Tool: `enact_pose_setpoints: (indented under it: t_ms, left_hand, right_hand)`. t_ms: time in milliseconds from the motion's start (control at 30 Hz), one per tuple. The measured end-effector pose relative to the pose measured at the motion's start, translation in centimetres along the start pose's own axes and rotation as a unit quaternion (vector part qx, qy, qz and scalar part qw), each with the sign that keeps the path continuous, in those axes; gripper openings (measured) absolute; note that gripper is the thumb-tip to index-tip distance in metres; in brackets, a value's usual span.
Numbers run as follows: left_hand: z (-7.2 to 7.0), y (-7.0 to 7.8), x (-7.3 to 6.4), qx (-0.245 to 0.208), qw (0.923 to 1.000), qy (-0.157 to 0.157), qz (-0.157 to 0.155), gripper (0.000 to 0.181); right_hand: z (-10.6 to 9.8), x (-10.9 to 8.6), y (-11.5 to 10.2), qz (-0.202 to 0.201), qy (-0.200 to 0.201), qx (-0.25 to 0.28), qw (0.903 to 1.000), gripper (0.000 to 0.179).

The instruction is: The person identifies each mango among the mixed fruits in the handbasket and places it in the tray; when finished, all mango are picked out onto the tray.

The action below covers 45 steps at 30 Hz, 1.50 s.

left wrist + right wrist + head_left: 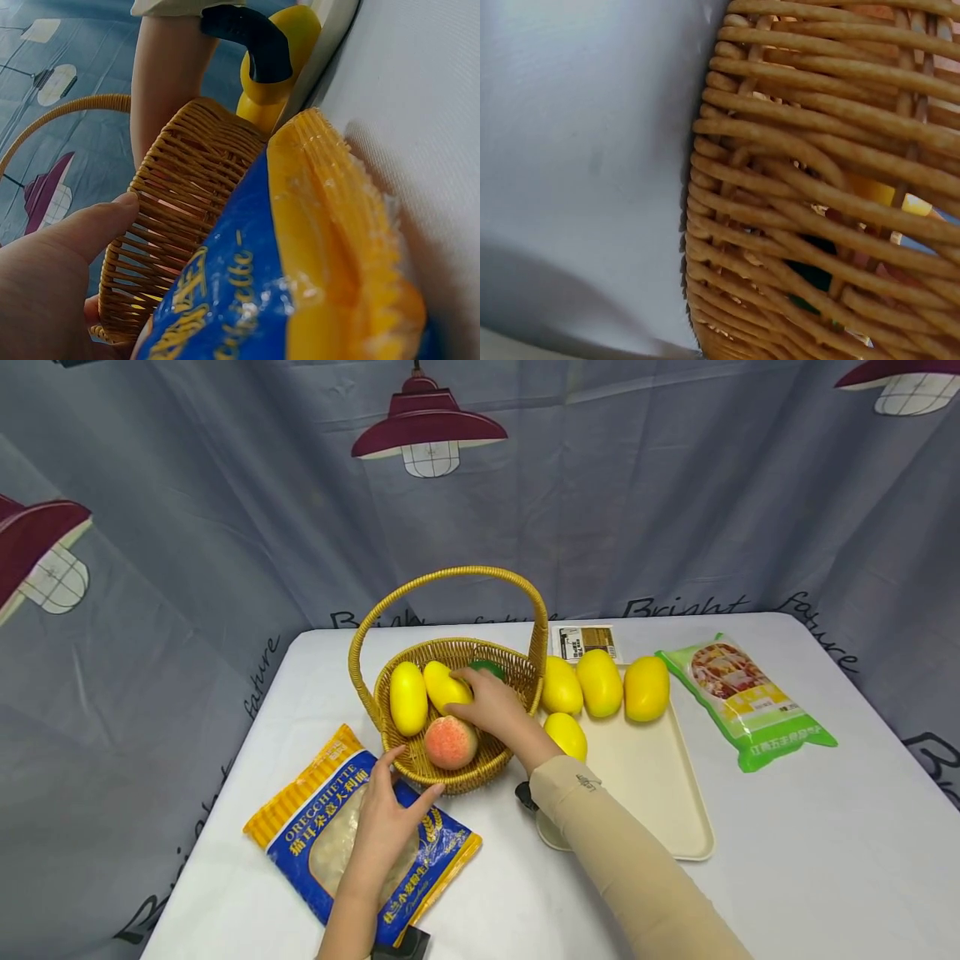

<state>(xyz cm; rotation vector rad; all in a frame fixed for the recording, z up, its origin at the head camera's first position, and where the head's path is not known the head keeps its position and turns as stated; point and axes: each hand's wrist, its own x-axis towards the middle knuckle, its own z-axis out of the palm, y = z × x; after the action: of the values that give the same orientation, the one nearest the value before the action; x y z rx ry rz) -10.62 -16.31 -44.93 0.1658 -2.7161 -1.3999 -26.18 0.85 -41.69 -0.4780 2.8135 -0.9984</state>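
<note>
In the head view, my right hand (491,700) reaches into a wicker basket (480,785) and pinches a yellow mango (442,685) between thumb and fingers. Another mango (408,697) lies to its left, a peach (451,742) in front, and a partly covered green item (489,667) behind. My left hand (386,822) touches the basket's front left rim, thumb and index finger spread apart. From the left wrist, its thumb (112,214) lies against the woven edge, with the other fingers mostly hidden. Weave fills much of the right wrist view, where the right hand cannot be made out.
A blue and yellow orecchiette bag (352,852) lies under my left forearm. Right of the basket, a cream tray (652,785) bears several mangoes (600,683). A green food bag (750,697) lies farther right, and a small printed card (592,642) behind the tray.
</note>
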Motion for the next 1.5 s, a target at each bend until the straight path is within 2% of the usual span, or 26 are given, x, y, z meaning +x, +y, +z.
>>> enact_pose_setpoints:
  t_ms: [233, 433, 633, 900, 1167, 1500]
  left_hand:
    - [0.1, -0.1, 0.0, 0.0, 1.0, -0.007, -0.004, 0.088]
    - [0.0, -0.2, 0.1, 0.004, 1.0, -0.002, -0.005, 0.088]
    - [0.2, -0.2, -0.1, 0.004, 0.9999, -0.007, -0.008, 0.088]
    - [0.1, -0.1, 0.0, 0.006, 1.0, 0.004, -0.002, 0.086]
    - [0.1, -0.1, -0.1, 0.0, 1.0, 0.002, -0.005, 0.086]
    - [0.0, -0.1, -0.1, 0.004, 1.0, -0.001, -0.005, 0.089]
  right_hand:
    - [0.1, 0.1, 0.2, 0.0, 0.005, 0.011, 0.9999, 0.057]
    - [0.3, 0.4, -0.1, 0.004, -0.007, 0.007, 0.9999, 0.062]
    - [0.9, 0.4, -0.1, 0.017, 0.006, 0.013, 0.9998, 0.065]
    - [0.8, 0.4, -0.2, -0.007, 0.027, 0.026, 0.9993, 0.06]
    - [0.7, 0.2, -0.1, -0.005, 0.054, 0.077, 0.9956, 0.058]
    - [-0.4, -0.7, -0.3, 0.011, 0.088, 0.156, 0.9837, 0.058]
